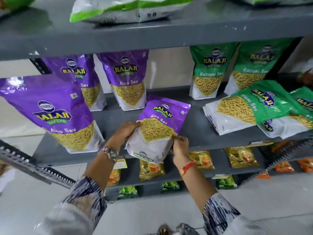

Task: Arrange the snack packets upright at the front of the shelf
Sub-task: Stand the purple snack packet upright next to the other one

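I hold a purple Aloo Sev packet (161, 119) at the front edge of the grey shelf (194, 126), tilted back with its white base toward me. My left hand (126, 130) grips its lower left side and my right hand (180, 146) its lower right corner. Another purple Aloo Sev packet (50, 112) stands upright at the front left. Two more purple packets (128, 80) stand at the back. Two green Ratlami Sev packets (210, 70) stand upright at the back right. A green Ratlami Sev packet (245, 106) lies flat at the front right, overlapping another at the frame edge.
The shelf above (152, 34) carries flat white-and-green bags (125, 9). Lower shelves hold small yellow tea packets (151, 169), green packets and orange packets (284, 167). A perforated metal upright (39, 168) slants at the left. Another person's hand (307, 77) shows at the right edge.
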`<state>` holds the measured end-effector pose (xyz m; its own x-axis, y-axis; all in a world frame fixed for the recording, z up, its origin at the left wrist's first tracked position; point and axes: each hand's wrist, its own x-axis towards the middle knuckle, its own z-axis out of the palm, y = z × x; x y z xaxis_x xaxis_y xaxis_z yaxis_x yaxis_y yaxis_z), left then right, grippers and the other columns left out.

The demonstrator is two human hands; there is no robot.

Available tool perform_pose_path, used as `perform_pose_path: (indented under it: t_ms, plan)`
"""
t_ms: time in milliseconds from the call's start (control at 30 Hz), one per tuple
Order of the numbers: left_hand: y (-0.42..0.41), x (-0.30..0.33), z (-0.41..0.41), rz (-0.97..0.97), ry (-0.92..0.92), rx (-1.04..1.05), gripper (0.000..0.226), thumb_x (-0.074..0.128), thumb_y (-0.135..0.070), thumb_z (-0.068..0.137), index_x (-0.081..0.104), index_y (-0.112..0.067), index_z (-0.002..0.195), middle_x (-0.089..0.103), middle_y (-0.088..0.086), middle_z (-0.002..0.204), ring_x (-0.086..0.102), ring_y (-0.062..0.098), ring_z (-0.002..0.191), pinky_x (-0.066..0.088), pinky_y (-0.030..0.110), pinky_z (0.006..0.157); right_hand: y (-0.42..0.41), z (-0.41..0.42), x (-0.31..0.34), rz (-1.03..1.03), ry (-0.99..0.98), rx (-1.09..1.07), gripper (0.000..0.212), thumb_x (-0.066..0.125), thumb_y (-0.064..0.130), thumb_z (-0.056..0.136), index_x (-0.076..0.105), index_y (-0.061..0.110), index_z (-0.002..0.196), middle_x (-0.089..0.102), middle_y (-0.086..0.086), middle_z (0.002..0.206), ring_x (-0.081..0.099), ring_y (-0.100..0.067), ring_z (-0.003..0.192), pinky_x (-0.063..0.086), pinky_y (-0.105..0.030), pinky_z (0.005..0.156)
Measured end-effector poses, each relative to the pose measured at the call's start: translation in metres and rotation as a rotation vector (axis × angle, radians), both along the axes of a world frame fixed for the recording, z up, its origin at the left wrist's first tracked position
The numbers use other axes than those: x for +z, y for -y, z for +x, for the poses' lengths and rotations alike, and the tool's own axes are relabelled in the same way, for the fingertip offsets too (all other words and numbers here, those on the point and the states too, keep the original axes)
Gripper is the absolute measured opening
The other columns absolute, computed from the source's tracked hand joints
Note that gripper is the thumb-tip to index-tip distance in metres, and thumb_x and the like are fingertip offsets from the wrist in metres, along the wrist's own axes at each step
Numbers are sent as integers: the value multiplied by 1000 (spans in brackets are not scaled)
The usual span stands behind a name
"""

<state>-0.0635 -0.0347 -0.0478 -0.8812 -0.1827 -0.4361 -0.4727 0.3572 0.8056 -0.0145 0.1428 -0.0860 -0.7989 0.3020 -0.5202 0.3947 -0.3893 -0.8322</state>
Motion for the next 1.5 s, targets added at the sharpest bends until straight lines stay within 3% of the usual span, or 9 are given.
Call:
perform_pose_path:
  t_ms: [133,267,367,567,700,867,1067,1300,1500]
  plan:
    - [-12,-2,20,261,-92,207,18,60,-10,82,57,-13,64,60,10,65,54,20,59,46,28,63,-9,13,6,-9,-22,-71,13,49,-5,82,60,0,86,62,-21,93,58,-31,89,49,-45,80]
    - [-23,1,49,446,-177,294,17,58,-4,81,58,-9,65,65,-2,45,60,14,45,51,23,50,-36,30,26,75,-166,-33,25,49,-4,86,53,15,71,54,-3,74,50,-16,69,42,-25,61]
    - [-28,14,73,549,-226,300,22,52,-7,84,62,-14,66,66,-2,54,62,13,51,52,26,56,-61,45,51,62,-292,81,18,49,4,90,55,16,78,54,-3,78,51,-14,67,42,-24,57]
    - [-35,43,118,644,-367,183,46,44,-11,90,62,-22,50,59,-11,44,53,3,40,43,13,42,-88,74,90,-11,-481,221,15,52,13,92,56,20,80,62,-2,83,57,-11,70,48,-20,52]
    - [-33,46,127,627,-393,209,24,48,-17,89,59,-20,69,64,-8,61,58,10,59,44,31,61,-88,81,92,-25,-535,219,18,52,11,92,56,20,77,63,8,68,57,-4,59,47,-18,49]
    - [-36,35,124,612,-421,232,40,45,-9,90,65,-22,58,66,-10,55,60,4,52,51,18,51,-80,72,78,-5,-530,228,17,50,10,93,53,19,79,60,1,76,55,-11,69,46,-26,62]
    - [-3,51,87,537,-520,366,25,42,-4,91,54,-17,75,64,-10,49,55,1,44,46,13,45,-29,11,77,53,-600,339,17,46,12,95,50,23,82,68,10,81,64,0,73,51,-28,71]
    - [8,44,62,535,-485,397,29,36,4,91,53,-19,81,64,0,83,55,16,73,42,34,68,3,-24,60,97,-619,346,18,38,14,98,46,23,85,63,4,85,63,5,67,47,-18,58]
    - [29,26,45,533,-451,422,26,37,2,92,53,-17,83,60,3,84,52,17,74,39,34,68,25,-33,38,90,-549,343,14,39,18,98,47,24,89,62,-3,97,62,-7,85,51,-26,72]
